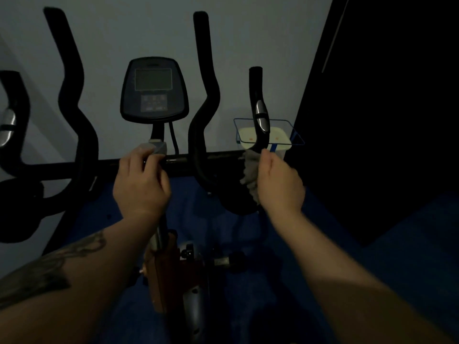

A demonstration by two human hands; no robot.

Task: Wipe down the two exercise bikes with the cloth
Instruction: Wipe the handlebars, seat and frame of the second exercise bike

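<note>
An exercise bike stands right in front of me, with a black handlebar crossbar [218, 156] and a dark console [153, 89] above it. My left hand [140, 178] grips the crossbar just below the console stem. My right hand [279, 184] holds a grey cloth [249, 175] wrapped around the lower bend of the right-hand grip bar [259, 108], which has a silver sensor pad. The bike's frame [171, 274] drops away between my forearms. A second bike is not clearly in view.
Curved black handle arms [72, 100] rise at left and centre against a pale wall. A white bin with a blue wire rim [283, 142] stands behind the right grip. A dark panel [385, 108] fills the right side. The floor [409, 244] is blue.
</note>
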